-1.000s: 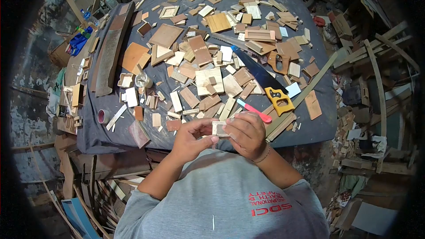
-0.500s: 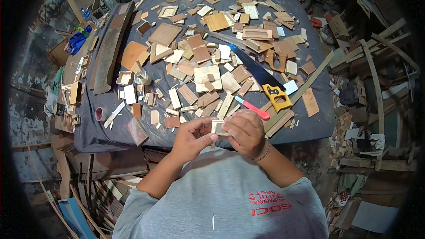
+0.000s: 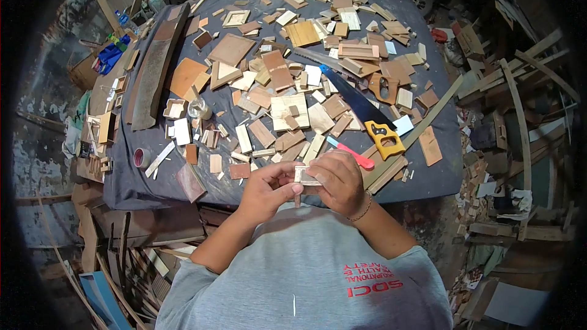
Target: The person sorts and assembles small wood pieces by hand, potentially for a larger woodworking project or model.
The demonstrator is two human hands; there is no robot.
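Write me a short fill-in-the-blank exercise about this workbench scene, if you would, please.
The left hand and right hand together hold the small wooden piece; a bracelet circles the ___ wrist.
The hand saw has a ___ handle.
The tape roll lies on the person's ___ side.
Missing: right; yellow; left.

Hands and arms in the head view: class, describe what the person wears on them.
The left hand and right hand are bare, no gloves. A thin bracelet circles the right wrist. Short grey sleeves of a T-shirt with red lettering cover the upper arms.
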